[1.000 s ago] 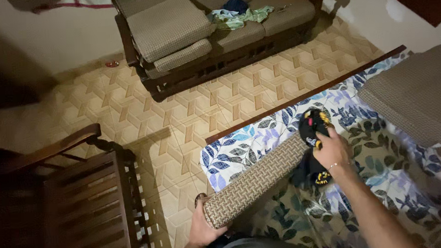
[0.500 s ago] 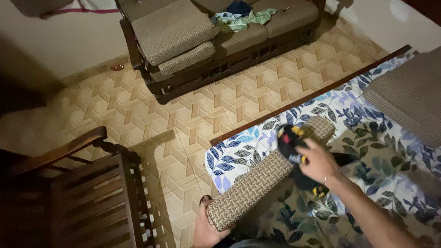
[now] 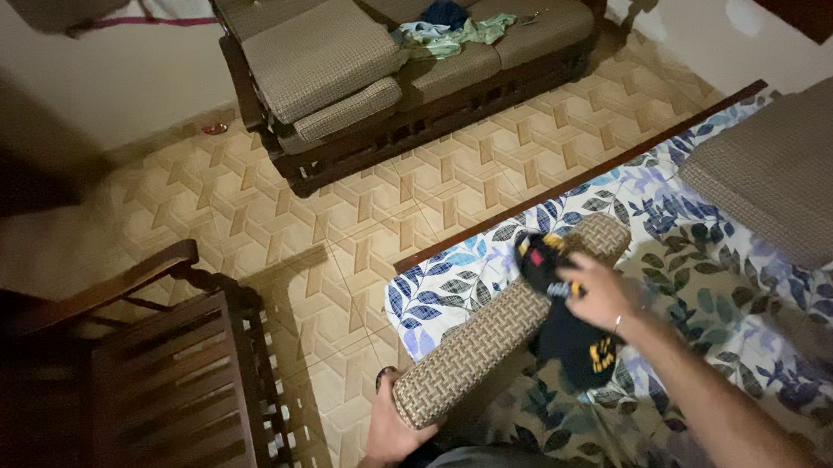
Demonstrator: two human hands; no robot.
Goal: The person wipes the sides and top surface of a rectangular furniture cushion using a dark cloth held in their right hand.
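— Black cloth (image 3: 571,335) with yellow and red markings, bunched in the right hand (image 3: 595,290): is the grasp clear?

— Fingers are curled tight around its upper part; the print is blurred and what kind of garment it is cannot be made out. It lies against a long woven tan cushion (image 3: 509,319).

— And the left hand (image 3: 390,430)?

— It cups the cushion's near end from below, thumb side hidden behind the weave. The wrist is cut off by the bottom edge.

— What lies under all this?

— A blue, leaf-patterned sheet (image 3: 456,274), running off the right and lower borders. A second tan cushion (image 3: 788,176) sits on it at right, partly out of view.

— Farther out?

— Patterned tile floor (image 3: 247,204), a dark wooden chair (image 3: 160,367) lost in shadow at left, and a cushioned sofa (image 3: 381,58) against the wall carrying pale green clothes (image 3: 445,34), its top cropped.
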